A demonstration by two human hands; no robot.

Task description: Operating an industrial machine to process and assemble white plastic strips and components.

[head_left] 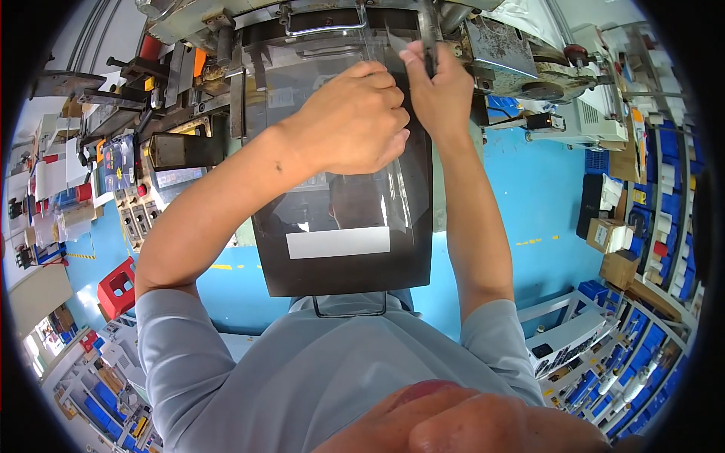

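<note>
A dark, glossy rectangular panel [343, 275] lies before me, with a metal handle [325, 32] at its far end and a wire handle [350, 313] at its near end. A blank white strip [338, 242] sits on its near part. Clear plastic film [396, 196] shows as creased, shiny streaks above and below my left hand [355, 117], which is closed in a fist over the panel and seems to grip it. At the panel's far right edge my right hand [442, 90] is closed around a dark, slim tool [429, 45]; motion blur hides its kind.
Machine parts [498, 49] border the panel's far side. To the left stands a control box [140, 211] with knobs, and a red plastic stool [117, 288] on the blue floor [529, 196]. Shelves with blue bins [668, 189] and cardboard boxes [608, 235] line the right.
</note>
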